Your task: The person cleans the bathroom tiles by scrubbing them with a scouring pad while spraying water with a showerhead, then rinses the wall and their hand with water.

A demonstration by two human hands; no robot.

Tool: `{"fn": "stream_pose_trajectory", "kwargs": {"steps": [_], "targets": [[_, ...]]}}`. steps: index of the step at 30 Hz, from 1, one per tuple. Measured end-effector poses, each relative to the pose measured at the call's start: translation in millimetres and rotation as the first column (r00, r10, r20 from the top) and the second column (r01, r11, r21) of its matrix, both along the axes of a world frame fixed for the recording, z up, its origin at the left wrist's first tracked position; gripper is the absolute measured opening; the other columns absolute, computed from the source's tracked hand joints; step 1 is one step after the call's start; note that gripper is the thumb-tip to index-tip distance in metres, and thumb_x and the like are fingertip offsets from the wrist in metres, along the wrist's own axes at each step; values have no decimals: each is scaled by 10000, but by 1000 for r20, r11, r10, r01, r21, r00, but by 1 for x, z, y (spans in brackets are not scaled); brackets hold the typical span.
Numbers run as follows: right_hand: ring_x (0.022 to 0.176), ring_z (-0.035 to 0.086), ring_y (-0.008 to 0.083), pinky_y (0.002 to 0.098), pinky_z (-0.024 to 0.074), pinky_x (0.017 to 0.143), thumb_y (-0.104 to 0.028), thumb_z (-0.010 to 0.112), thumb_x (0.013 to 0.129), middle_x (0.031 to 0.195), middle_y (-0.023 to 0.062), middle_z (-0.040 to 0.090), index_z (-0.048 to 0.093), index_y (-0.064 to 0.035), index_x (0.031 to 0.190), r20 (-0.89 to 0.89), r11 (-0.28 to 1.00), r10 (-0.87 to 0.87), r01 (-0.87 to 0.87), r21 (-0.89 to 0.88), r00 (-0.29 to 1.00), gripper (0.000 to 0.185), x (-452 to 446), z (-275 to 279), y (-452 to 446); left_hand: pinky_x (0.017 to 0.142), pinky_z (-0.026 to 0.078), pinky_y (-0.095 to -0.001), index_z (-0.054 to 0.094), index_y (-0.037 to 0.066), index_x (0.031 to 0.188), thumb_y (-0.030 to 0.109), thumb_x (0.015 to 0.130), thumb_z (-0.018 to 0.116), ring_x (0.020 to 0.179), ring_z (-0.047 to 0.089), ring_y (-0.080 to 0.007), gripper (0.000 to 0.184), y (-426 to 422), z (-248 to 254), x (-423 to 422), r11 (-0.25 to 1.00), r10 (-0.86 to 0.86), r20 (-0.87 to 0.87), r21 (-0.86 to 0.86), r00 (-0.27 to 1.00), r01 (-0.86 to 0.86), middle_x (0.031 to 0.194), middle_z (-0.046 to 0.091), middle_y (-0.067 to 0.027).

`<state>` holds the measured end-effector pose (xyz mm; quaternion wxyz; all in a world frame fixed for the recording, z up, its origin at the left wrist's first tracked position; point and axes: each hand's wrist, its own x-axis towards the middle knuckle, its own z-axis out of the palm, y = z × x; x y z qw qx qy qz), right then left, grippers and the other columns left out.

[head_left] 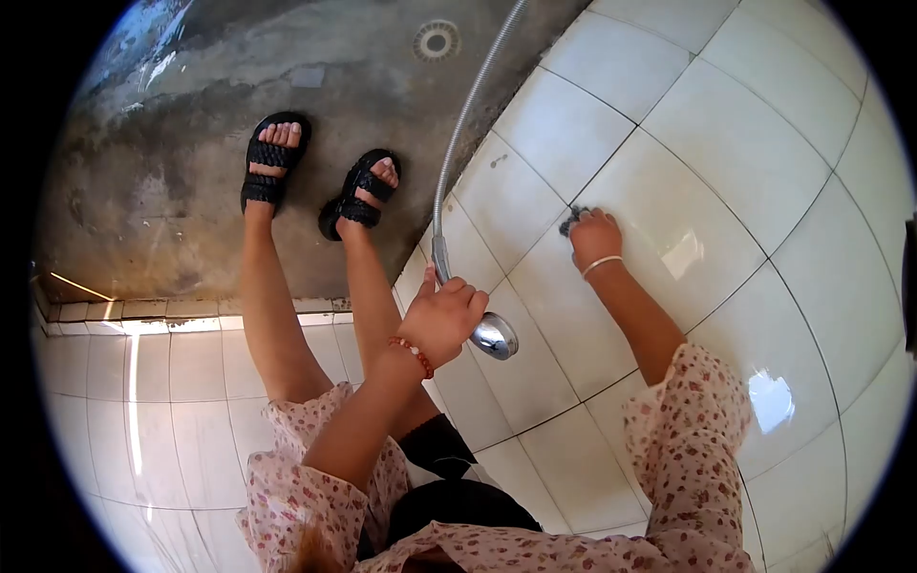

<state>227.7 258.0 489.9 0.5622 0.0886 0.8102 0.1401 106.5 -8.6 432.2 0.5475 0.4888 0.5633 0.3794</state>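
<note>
My left hand (442, 320), with a red bead bracelet at the wrist, is wrapped round the handle of a chrome shower head (495, 336). The head points down and to the right, and its metal hose (465, 119) runs up from the handle. On the white wall tiles, my right hand (597, 237) presses a dark grey scouring pad (570, 221) against the surface near a grout line. A pale band circles my right wrist. Most of the pad is hidden under the fingers. No water is visible coming from the shower head.
A round drain (437, 41) sits in the wet grey concrete floor (172, 191). My feet in black sandals (277, 162) stand on that floor. Large white tiles (755, 143) cover the right side; smaller tiles (196, 368) line the lower left.
</note>
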Motion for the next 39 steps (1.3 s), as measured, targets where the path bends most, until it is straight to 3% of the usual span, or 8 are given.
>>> {"fn": "stream_pose_trajectory", "kwargs": {"steps": [4,9,15,18,24,28,34,39], "targets": [[919,581,228,351,468,750,-74,627,723,926,59,643,691,-92,737,64,995,78,-81,53,995,68,12,-34,-4,1010,376,-573,538,72,939,-26,684,619,978,558,-243,285,-3,9,-5,999,41,3,22,999,-41,893,585,-61],[923,561,243,344,461,683,-59,685,647,972,86,592,681,-73,704,193,995,-65,77,-56,979,59,6,85,-54,1014,374,-569,530,58,952,-19,689,612,1012,539,-253,286,-1,14,6,1000,-22,57,21,998,20,911,576,-71],[933,556,216,376,427,725,-108,659,699,937,39,613,685,-120,707,138,999,-10,17,-47,990,30,10,-1,-29,1014,375,-574,533,59,964,-36,664,617,1017,544,-249,325,1,15,10,998,-66,74,22,995,64,922,581,-69],[915,563,210,375,426,735,-110,628,734,898,12,623,693,-141,717,82,995,86,-90,46,993,73,4,-56,-8,1015,371,-578,535,67,967,-40,652,625,1018,549,-250,344,-7,7,3,997,-57,64,-39,996,60,928,585,-71],[893,560,214,380,417,727,-105,630,744,886,5,622,696,-146,758,-51,997,10,-6,82,999,79,2,33,7,1015,363,-587,535,77,975,-14,675,640,1017,555,-251,330,-10,-3,-1,996,-8,10,-94,1000,9,946,593,-55],[869,558,227,376,420,697,-85,615,772,849,24,621,688,-118,811,-272,940,257,-174,295,927,89,-66,44,93,1010,372,-580,533,74,980,-16,682,634,1017,553,-252,327,17,10,-2,997,44,68,-63,997,-39,941,591,-55],[828,565,220,389,437,698,-171,627,805,742,33,620,655,-77,734,-240,988,108,-131,-81,965,121,11,25,23,1006,381,-568,532,69,970,-22,693,612,1003,556,-245,303,24,17,-7,994,108,43,-35,993,-106,922,593,-58],[868,550,190,377,411,721,-143,593,802,819,-11,625,668,-120,763,-168,946,286,-250,206,943,88,-64,28,112,1006,381,-567,529,69,965,-27,694,604,999,557,-244,297,9,14,-9,997,62,29,-49,998,-61,918,596,-60]]}}
